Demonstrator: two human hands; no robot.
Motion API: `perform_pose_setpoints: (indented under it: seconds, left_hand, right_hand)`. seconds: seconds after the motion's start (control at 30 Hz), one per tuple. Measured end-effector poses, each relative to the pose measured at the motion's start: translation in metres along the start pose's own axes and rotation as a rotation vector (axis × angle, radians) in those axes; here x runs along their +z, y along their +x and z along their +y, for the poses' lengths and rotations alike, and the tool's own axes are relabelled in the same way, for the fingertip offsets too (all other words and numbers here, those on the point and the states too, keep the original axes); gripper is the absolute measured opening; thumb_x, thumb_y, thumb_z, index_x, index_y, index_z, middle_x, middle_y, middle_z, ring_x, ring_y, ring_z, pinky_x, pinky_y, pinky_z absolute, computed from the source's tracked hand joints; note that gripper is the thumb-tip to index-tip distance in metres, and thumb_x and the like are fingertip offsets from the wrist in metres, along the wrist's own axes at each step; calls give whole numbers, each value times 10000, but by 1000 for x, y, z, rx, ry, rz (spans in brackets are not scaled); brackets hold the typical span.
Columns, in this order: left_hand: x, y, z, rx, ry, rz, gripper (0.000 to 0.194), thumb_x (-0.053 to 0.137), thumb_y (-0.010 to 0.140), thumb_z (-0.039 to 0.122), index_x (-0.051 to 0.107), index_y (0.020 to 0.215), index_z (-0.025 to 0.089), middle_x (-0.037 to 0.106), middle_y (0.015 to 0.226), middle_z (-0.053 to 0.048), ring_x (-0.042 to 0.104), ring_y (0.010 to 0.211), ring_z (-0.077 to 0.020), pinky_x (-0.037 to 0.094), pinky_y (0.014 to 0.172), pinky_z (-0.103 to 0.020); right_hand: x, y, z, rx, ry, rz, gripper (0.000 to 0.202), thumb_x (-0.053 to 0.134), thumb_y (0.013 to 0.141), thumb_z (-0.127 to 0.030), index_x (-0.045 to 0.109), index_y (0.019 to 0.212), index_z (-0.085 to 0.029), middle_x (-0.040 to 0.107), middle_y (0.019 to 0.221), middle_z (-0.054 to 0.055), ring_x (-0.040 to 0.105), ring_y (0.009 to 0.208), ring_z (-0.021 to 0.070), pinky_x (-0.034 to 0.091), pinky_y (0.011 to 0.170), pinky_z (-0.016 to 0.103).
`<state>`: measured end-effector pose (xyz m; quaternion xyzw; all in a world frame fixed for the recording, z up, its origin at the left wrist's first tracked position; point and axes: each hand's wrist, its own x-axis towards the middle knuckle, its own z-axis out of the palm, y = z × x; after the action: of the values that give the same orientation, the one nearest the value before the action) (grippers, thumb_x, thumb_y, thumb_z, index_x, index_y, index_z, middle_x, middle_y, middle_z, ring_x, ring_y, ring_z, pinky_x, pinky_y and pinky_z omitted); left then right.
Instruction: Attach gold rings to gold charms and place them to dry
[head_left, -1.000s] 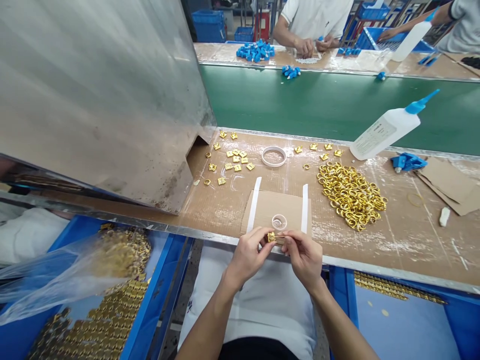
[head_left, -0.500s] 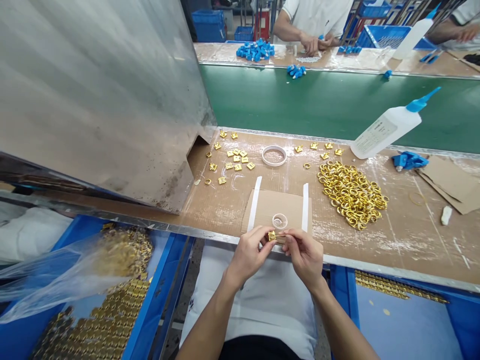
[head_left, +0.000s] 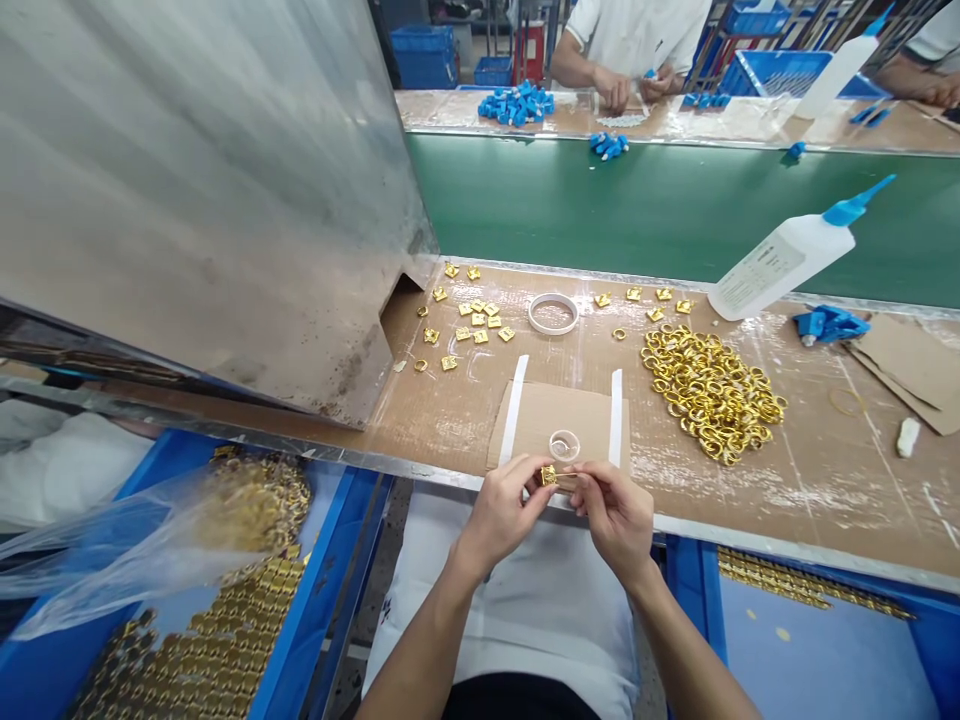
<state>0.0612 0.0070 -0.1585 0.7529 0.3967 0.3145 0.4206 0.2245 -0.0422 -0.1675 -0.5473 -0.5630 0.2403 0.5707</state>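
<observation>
My left hand [head_left: 504, 512] is closed, its thumb and fingers pinching a small square gold piece [head_left: 549, 475] near the table's front edge. A thin stick [head_left: 568, 474], like a toothpick, is pinched in my right hand [head_left: 619, 512]; its tip reaches the gold piece, though I cannot tell whether they touch. Just beyond my fingers, a small clear round dish [head_left: 564, 445] rests on a cardboard pad [head_left: 566, 402] with white tape strips at its sides. To the right lies a heap of gold rings [head_left: 709, 395]. Several square gold pieces [head_left: 478, 320] are scattered at the left.
A large metal housing [head_left: 225, 200] stands at the left. Behind the table runs a green belt [head_left: 637, 200]. A white bottle [head_left: 784, 265], blue clips [head_left: 829, 325] and a roll of tape [head_left: 553, 314] sit on the table. Blue trays [head_left: 694, 590] flank my lap. A co-worker [head_left: 630, 50] sits opposite.
The whole view has shifted slightly. Both hands keep nearly the same pose, with the gold piece and the stick still held; the gold piece looks slightly turned.
</observation>
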Motion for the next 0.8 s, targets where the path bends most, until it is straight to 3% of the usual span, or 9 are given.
perform_pose_setpoints:
  seconds: [0.27, 0.8]
  left_hand:
    - [1, 0, -1, -2, 12, 4, 191, 598, 957, 214, 692, 1118, 176, 700, 846, -36, 605, 644, -142, 503, 631, -246]
    - [1, 0, 0, 17, 7, 7, 200, 608, 945, 168, 688, 1128, 160, 685, 840, -31, 617, 662, -145, 515, 671, -248]
  right_hand:
    - [0, -1, 1, -29, -43, -14, 174, 539, 1039, -273, 696, 983, -222, 731, 751, 28, 629, 470, 113, 544, 426, 204]
    - [0, -2, 2, -10, -37, -10, 165, 547, 1029, -271, 697, 978, -226, 755, 836, 50, 634, 483, 120, 549, 439, 226]
